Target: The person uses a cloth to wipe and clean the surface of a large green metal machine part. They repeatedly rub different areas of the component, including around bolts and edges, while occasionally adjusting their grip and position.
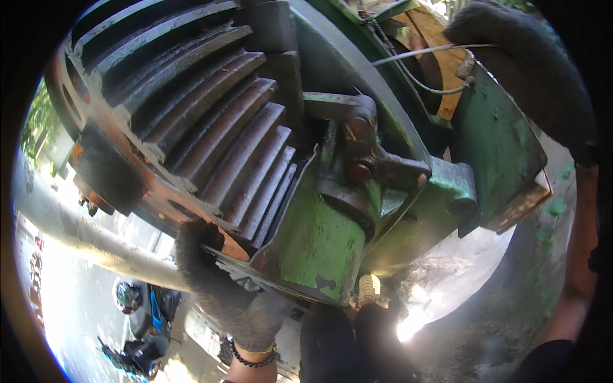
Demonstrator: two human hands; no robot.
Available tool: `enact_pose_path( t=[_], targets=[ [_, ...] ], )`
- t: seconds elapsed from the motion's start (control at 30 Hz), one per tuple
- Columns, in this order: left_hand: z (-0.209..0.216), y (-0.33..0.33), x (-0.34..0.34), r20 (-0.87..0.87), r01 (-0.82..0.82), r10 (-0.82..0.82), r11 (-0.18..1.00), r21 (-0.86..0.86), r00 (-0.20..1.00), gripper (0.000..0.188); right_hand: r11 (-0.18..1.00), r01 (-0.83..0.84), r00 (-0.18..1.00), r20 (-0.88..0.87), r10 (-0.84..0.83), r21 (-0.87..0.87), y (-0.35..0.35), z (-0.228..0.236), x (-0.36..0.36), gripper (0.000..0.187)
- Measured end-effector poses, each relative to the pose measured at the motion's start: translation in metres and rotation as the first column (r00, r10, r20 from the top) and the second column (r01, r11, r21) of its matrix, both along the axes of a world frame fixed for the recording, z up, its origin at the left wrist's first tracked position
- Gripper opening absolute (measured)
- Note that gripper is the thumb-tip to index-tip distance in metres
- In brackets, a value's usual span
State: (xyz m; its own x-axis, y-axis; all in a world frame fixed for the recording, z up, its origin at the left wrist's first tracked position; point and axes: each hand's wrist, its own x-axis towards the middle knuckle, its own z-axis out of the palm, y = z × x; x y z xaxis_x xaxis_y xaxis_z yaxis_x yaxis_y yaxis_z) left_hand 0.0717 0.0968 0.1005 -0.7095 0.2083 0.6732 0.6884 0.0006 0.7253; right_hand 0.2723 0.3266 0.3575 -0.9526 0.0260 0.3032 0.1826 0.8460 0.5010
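A big dark metal gear with long, thick teeth fills the upper left. Its side rim is rusty orange. Beside it is a worn green metal guard, with a greasy lever linkage above. My left hand, in a dark grey knitted glove, curls its fingers over the edge where the rim meets the guard's lower lip. At the upper right, my right hand, also gloved, is closed at the end of a thin pale rod. Its fingertips are partly hidden.
A looped cable hangs near a green plate at the right. A thick pale pipe crosses the left side. Motorbikes are parked below left. My legs and a light shoe show below the guard.
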Motion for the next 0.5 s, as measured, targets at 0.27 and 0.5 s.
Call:
enact_pose_path(
  t=[0.27, 0.5],
  targets=[
    [-0.027, 0.002, -0.009, -0.097, -0.133, 0.127, 0.989, -0.069, 0.987, 0.12, 0.986, -0.145, 0.912, 0.375, 0.167, -0.087, 0.048, 0.029, -0.096, 0.021],
    [-0.026, 0.002, 0.002, 0.147, -0.133, 0.136, 0.991, -0.031, 0.98, 0.094, 0.837, -0.368, 0.78, 0.356, 0.516, -0.406, 0.097, 0.004, -0.151, 0.027]
  ],
)
